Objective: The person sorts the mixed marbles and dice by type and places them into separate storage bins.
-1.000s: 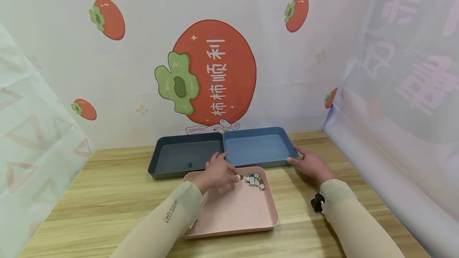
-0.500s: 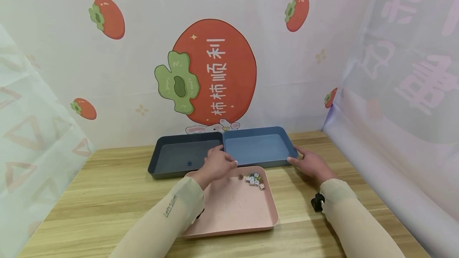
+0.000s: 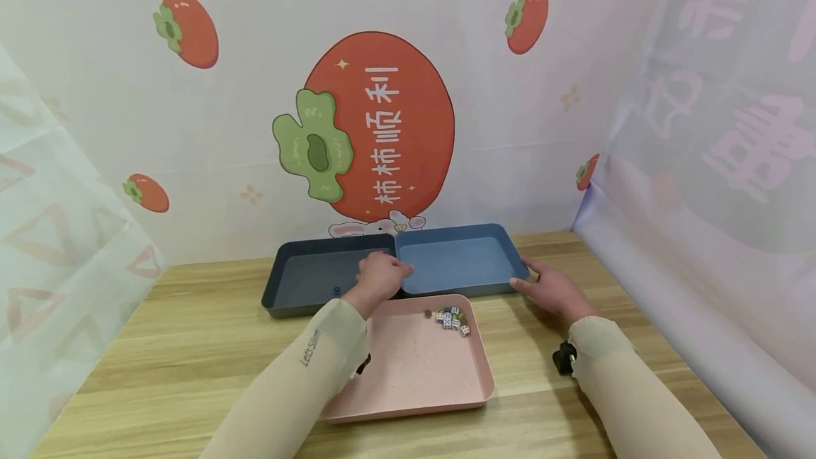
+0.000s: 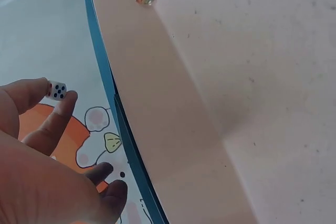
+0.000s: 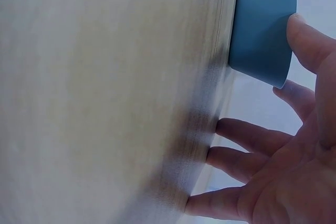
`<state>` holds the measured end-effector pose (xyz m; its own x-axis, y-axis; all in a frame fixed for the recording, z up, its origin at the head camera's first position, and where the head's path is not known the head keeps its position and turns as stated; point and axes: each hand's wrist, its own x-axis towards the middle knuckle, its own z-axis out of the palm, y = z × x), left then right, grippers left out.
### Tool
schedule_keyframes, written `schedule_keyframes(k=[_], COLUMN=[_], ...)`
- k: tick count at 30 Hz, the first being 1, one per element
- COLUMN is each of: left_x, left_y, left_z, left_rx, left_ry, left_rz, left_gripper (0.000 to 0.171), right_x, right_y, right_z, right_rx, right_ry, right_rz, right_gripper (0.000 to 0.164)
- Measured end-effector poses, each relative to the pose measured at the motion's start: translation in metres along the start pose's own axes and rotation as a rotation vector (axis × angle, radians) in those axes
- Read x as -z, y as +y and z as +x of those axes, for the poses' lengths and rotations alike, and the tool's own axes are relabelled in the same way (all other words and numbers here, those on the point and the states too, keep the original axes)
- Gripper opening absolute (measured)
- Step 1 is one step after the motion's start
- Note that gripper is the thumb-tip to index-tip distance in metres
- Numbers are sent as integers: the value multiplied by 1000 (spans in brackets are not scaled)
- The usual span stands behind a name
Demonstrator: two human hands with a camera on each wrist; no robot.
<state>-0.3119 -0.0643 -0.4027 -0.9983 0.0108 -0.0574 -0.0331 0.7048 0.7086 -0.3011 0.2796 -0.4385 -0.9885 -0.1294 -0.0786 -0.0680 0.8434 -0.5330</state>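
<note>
My left hand (image 3: 381, 276) is over the near right corner of the dark grey tray (image 3: 309, 269), beside the blue tray (image 3: 459, 261). Between thumb and forefinger it pinches a small white die (image 4: 59, 91) with dark pips. My right hand (image 3: 553, 290) touches the near right corner of the blue tray. Its thumb rests at the rim, and the other fingers (image 5: 241, 163) spread out past the corner, some down on the table. In front lies a pink tray (image 3: 414, 374), with several white dice (image 3: 451, 319) and glassy beads heaped in its far right corner.
A small blue bead (image 3: 337, 290) lies in the dark grey tray. One brownish bead (image 3: 428, 314) sits left of the heap in the pink tray. Behind the trays, a printed cloth (image 3: 497, 133) hangs at the wooden table's (image 3: 191, 346) back edge.
My left hand has lifted a die from the pink tray's heap and carried it away from me, over the edge between the two back trays. My right hand stays put.
</note>
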Motion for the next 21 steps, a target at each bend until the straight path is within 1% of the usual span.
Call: schedule_keyframes(k=[4,8,12,17,21], left_x=[1,1,2,3,3], left_y=[-1,-1,-1,-1,0], left_z=[3,5,6,6,6], left_rx=[66,110,112,129,138], left_ry=[-6,-13,-18,-24,-36], left_rz=[-6,-41,-56,-58,-87], left_gripper=[38,43,50,46,43], right_x=[0,-1,0,0,0], right_y=[0,1,3,2,1], right_z=[1,2,3,3,2], right_rx=[1,0,1,4,4], right_ry=[3,3,4,1,2], right_rz=[-5,-6,-17,-18,-21], right_gripper=[78,78,79,79,79])
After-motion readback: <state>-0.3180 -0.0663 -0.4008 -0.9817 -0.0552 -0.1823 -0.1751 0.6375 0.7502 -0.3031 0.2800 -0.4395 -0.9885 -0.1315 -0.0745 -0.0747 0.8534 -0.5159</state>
